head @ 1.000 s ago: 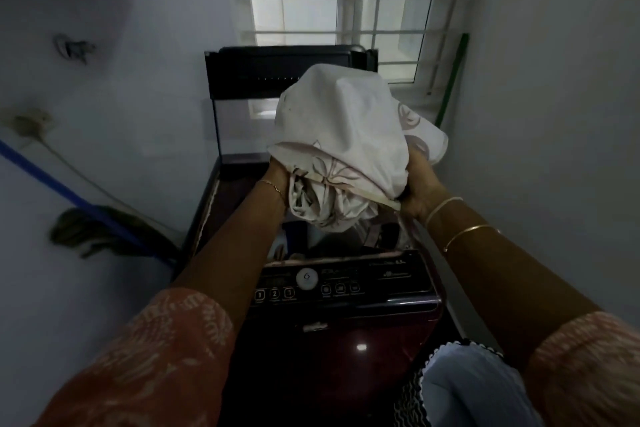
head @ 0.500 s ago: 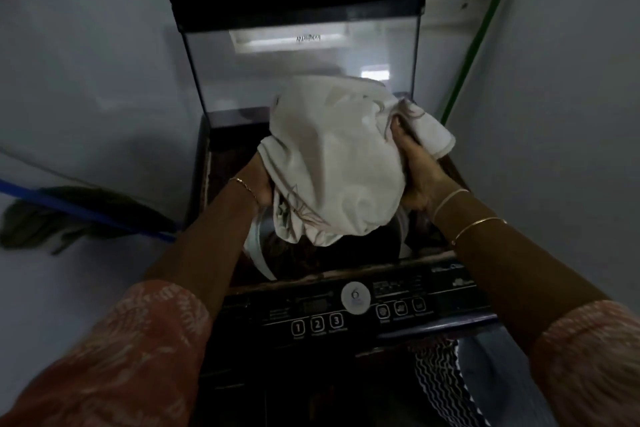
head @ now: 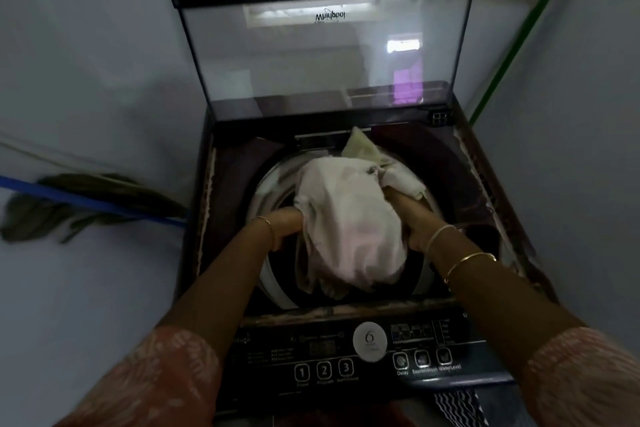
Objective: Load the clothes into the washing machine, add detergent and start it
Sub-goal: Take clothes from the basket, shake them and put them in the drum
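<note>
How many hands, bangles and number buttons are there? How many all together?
Hands: 2, the left hand and the right hand, both holding the cloth bundle.
Bangles: 3, one on the left wrist, two on the right.
Number buttons: 3, marked 1, 2, 3.
Total: 8.

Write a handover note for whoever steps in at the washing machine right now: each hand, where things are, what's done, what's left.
Hands: the left hand holds the left side of the cloth bundle, and the right hand holds its right side. Both sets of fingers are hidden in the fabric.
Things: the bundle sits partly in the mouth of the drum, not yet released. The lid stands open.
Done: clothes brought to the drum.
Left: release the bundle and push it in, add detergent (none in view), shut the lid, then start from the control panel.
</note>
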Action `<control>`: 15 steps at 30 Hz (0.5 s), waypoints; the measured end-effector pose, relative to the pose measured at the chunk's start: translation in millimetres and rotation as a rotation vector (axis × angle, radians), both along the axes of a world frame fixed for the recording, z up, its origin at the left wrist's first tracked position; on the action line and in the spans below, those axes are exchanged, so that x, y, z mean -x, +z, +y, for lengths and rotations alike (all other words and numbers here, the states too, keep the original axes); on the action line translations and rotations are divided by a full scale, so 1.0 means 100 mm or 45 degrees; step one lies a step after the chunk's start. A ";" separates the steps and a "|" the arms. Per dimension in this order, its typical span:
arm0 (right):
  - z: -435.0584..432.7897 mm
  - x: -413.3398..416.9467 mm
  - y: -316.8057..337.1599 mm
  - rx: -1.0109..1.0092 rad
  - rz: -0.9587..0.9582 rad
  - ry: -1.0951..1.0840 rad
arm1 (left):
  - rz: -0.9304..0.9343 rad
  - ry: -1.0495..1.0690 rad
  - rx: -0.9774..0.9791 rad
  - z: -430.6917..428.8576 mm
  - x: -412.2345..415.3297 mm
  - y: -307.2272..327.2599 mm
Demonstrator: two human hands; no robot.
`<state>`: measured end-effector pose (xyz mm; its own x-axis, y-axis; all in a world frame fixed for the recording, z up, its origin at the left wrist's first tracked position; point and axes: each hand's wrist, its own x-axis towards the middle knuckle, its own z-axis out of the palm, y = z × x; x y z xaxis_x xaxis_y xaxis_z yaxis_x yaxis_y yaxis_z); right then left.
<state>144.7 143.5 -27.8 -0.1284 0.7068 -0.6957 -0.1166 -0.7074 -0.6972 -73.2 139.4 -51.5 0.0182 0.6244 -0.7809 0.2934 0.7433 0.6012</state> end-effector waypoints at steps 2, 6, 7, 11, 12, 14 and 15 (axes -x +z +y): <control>-0.01 0.02 -0.10 0.011 -0.183 -0.029 | 0.072 -0.080 0.021 -0.01 0.00 -0.09; -0.01 0.09 -0.27 0.242 -0.169 0.009 | 0.119 0.025 0.057 -0.03 -0.10 -0.13; -0.02 0.10 -0.31 0.268 -0.143 0.019 | 0.123 0.044 0.072 -0.03 -0.13 -0.14; 0.00 0.13 -0.44 0.174 -0.111 -0.068 | 0.117 0.030 -0.065 0.08 -0.07 -0.49; 0.00 0.14 -0.43 0.145 -0.124 -0.080 | 0.115 0.013 -0.071 0.15 -0.02 -0.73; 0.00 0.11 -0.37 0.107 -0.161 -0.089 | 0.100 0.064 -0.067 0.24 0.02 -1.03; -0.02 0.08 -0.33 0.098 -0.176 -0.096 | 0.086 0.070 -0.092 0.24 -0.01 -1.02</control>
<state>136.8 141.3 -61.2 0.0238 0.6548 -0.7555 -0.0785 -0.7521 -0.6543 -72.1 163.5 -153.8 -0.0687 0.6778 -0.7320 0.2949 0.7147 0.6342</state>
